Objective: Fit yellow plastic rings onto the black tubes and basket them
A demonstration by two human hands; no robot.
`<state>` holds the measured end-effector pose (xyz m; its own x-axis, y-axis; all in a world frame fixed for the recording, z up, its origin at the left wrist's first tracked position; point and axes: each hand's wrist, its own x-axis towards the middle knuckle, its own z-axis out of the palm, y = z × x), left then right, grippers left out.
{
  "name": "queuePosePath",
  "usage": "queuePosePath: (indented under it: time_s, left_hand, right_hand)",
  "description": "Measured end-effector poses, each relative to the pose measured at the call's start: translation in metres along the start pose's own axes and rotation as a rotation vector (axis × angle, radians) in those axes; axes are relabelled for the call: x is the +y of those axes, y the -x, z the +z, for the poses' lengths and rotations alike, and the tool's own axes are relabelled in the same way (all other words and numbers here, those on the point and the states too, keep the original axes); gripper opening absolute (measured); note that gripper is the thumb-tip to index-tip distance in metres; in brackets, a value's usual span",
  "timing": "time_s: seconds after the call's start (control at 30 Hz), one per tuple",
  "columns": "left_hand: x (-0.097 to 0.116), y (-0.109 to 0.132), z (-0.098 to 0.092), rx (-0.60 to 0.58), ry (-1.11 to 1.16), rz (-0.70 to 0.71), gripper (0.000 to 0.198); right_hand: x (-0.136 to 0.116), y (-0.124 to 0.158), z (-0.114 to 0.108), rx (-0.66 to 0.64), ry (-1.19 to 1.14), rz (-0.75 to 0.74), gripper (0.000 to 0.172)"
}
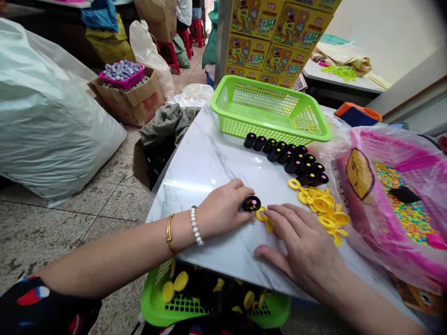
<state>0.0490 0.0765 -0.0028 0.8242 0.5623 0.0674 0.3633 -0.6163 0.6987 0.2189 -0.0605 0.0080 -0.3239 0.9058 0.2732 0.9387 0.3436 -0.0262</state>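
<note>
Left hand (223, 209) half-curled, holding a black cylinder (251, 203) on the marble-patterned tabletop (206, 163); right hand (300, 246) open, flat, empty, just beside a heap of yellow plastic rings (319, 209); about twenty similar black cylinders (284, 156) lie grouped beyond both hands.

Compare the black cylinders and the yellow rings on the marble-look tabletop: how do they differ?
The black cylinders are dark and chunky with coloured tops, while the yellow rings are flat and thin with a central hole. The black cylinders sit in close rows; the yellow rings lie in an overlapping heap. Both share the marble-look tabletop.
</note>
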Motion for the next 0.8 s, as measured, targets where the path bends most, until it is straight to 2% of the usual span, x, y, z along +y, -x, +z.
queuePosePath:
  time_s: [0.03,0.07,0.2,0.27,0.37,0.47,0.5,0.57,0.67,0.8]
  left_hand:
    - [-0.001,0.001,0.000,-0.002,0.008,0.009,0.046]
    - [-0.001,0.001,-0.001,-0.007,0.020,0.023,0.044]
    - [-0.004,-0.001,-0.002,-0.011,0.057,0.055,0.033]
    - [-0.005,-0.003,-0.002,-0.011,0.052,0.051,0.033]
    - [-0.007,-0.004,-0.001,-0.015,0.042,0.050,0.034]
    - [-0.008,-0.005,-0.001,-0.004,0.033,0.063,0.030]
    - [-0.008,-0.005,-0.001,0.002,0.030,0.066,0.028]
    - [-0.008,-0.006,-0.001,0.009,0.027,0.070,0.028]
    - [-0.008,-0.005,-0.002,0.006,0.026,0.073,0.032]
    - [-0.008,-0.005,-0.002,0.005,0.024,0.084,0.031]
  right_hand:
    - [-0.005,0.006,0.002,0.010,0.013,-0.011,0.072]
    - [-0.010,0.013,0.005,0.020,0.011,-0.039,0.075]
    - [-0.032,0.037,0.018,0.116,-0.069,-0.195,0.047]
    - [-0.038,0.042,0.021,0.130,-0.096,-0.247,0.043]
    - [-0.034,0.037,0.021,0.096,-0.127,-0.262,0.057]
    - [-0.011,0.025,0.020,0.007,-0.167,-0.198,0.085]
    - [-0.001,0.021,0.021,-0.014,-0.174,-0.169,0.088]
    - [0.022,0.015,0.023,-0.012,-0.188,-0.106,0.076]
    - [0.045,0.007,0.023,0.017,-0.207,-0.049,0.040]
    - [0.048,-0.005,0.016,0.066,-0.053,-0.011,0.012]
